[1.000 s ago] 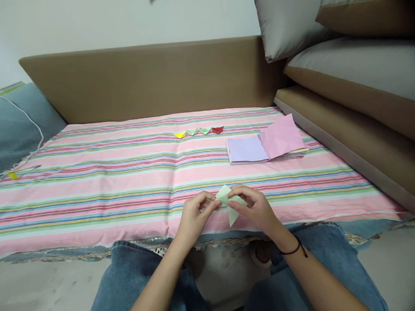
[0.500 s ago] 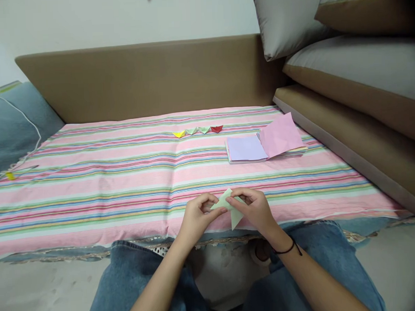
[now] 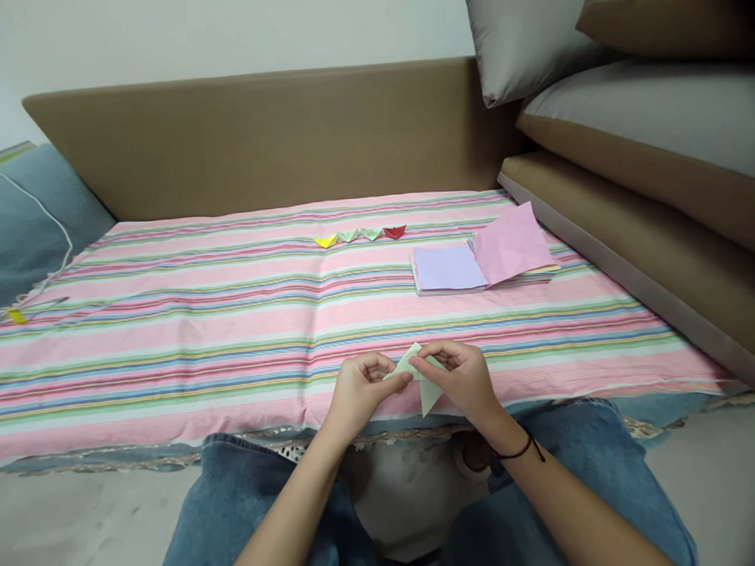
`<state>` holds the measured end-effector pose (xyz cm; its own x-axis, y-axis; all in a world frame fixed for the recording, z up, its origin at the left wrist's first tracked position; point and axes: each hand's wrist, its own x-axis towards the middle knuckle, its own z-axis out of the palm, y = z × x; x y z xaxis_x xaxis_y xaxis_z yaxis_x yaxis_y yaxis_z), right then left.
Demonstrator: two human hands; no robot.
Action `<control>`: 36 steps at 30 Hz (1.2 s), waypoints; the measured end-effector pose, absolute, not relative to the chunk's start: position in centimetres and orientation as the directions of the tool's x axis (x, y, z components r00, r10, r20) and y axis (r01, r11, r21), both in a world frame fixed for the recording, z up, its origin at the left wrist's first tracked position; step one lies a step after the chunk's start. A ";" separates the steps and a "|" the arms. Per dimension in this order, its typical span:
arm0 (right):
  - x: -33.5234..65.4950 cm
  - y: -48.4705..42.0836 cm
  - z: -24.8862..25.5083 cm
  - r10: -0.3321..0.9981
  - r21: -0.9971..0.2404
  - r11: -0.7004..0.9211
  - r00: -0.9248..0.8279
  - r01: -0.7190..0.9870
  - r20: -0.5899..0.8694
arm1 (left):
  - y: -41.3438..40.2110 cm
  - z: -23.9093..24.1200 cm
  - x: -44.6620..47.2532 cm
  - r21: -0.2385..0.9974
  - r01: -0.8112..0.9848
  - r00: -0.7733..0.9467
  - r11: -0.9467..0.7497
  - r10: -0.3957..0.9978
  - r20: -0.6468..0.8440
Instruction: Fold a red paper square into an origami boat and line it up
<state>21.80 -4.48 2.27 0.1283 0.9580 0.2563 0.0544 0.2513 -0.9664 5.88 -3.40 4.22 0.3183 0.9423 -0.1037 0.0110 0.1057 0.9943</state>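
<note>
A pale green piece of folded paper (image 3: 431, 395) is held between both hands above the near edge of the striped cloth. My left hand (image 3: 362, 392) pinches its left corner with thumb and fingers. On the right side, my right hand (image 3: 460, 375) grips the paper near its upper middle, thumb in front. One pointed flap hangs down between the hands. Farther back, small folded paper boats stand in a row: a yellow one (image 3: 326, 242), two pale green ones (image 3: 371, 234) and a red one (image 3: 394, 231).
Right of centre lies a stack of coloured paper, with a lilac sheet (image 3: 449, 268) and a raised pink sheet (image 3: 513, 244) on top. Grey and brown cushions (image 3: 651, 121) are piled at the right. A white cable (image 3: 53, 215) runs along the left, beside a yellow tag (image 3: 17, 316).
Both hands keep their hold on the green paper; the left fingers have shifted very slightly. The view has tilted down a little.
</note>
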 end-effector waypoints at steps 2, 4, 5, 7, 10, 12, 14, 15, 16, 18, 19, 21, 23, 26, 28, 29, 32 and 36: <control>21.7 -4.5 2.2 0.958 -0.966 0.254 0.123 0.049 0.258 | -3.4 4.2 5.9 0.994 0.024 0.313 0.105 0.944 -0.107; 21.7 -4.5 2.2 0.959 -0.966 0.254 0.122 0.040 0.257 | -3.4 4.1 5.8 0.994 0.038 0.308 0.100 0.945 -0.107; 21.6 -4.5 2.2 0.959 -0.967 0.254 0.122 0.034 0.256 | -3.4 4.0 5.8 0.994 0.042 0.305 0.099 0.946 -0.108; 21.5 -4.5 2.1 0.959 -0.967 0.255 0.124 0.021 0.255 | -3.4 4.0 5.9 0.994 0.044 0.303 0.101 0.947 -0.109; 21.4 -4.4 2.1 0.959 -0.967 0.254 0.123 0.012 0.254 | -3.4 4.0 5.9 0.993 0.044 0.296 0.109 0.948 -0.117; 21.4 -4.4 2.1 0.962 -0.971 0.240 0.131 0.006 0.239 | -3.4 4.0 5.9 0.993 0.052 0.294 0.110 0.948 -0.121; 21.4 -4.4 2.0 0.968 -0.977 0.214 0.136 -0.016 0.210 | -3.4 4.0 5.8 0.993 0.057 0.294 0.108 0.948 -0.120; 21.4 -4.5 2.0 0.972 -0.979 0.200 0.132 -0.032 0.194 | -3.4 4.0 5.8 0.993 0.059 0.294 0.106 0.948 -0.119; 21.4 -4.5 2.0 0.976 -0.981 0.186 0.124 -0.048 0.179 | -3.4 4.0 5.8 0.993 0.059 0.293 0.104 0.949 -0.117; 21.4 -4.5 2.1 0.981 -0.983 0.169 0.108 -0.069 0.161 | -3.3 3.9 5.9 0.993 0.060 0.286 0.102 0.951 -0.115; 21.4 -4.5 2.1 0.982 -0.984 0.165 0.103 -0.072 0.157 | -3.3 3.8 5.9 0.993 0.059 0.285 0.101 0.952 -0.114; 21.5 -4.5 2.2 0.983 -0.984 0.161 0.102 -0.069 0.154 | -3.2 3.7 5.9 0.994 0.055 0.280 0.098 0.954 -0.110; 21.5 -4.5 2.2 0.983 -0.985 0.159 0.101 -0.067 0.151 | -3.2 3.6 5.9 0.994 0.052 0.275 0.100 0.955 -0.110; 21.5 -4.5 2.3 0.984 -0.986 0.153 0.100 -0.072 0.146 | -3.3 3.6 5.9 0.993 0.056 0.273 0.103 0.955 -0.115; 21.5 -4.5 2.3 0.985 -0.985 0.147 0.100 -0.087 0.138 | -3.3 3.7 5.9 0.993 0.057 0.275 0.106 0.954 -0.118; 21.5 -4.5 2.3 0.987 -0.985 0.139 0.097 -0.099 0.129 | -3.4 3.8 5.9 0.993 0.056 0.276 0.107 0.954 -0.119; 21.6 -4.5 2.3 0.994 -0.984 0.091 0.076 -0.150 0.080 | -3.4 3.9 5.9 0.993 0.058 0.279 0.107 0.953 -0.119; 21.7 -4.5 2.3 0.999 -0.978 0.021 0.043 -0.206 0.013 | -3.4 4.0 5.9 0.993 0.067 0.276 0.100 0.954 -0.115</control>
<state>21.67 -4.47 2.33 0.0431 0.9990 0.0126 -0.2060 0.0213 -0.9783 5.93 -3.43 3.95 0.2760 0.9542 -0.1152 0.0674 0.1003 0.9927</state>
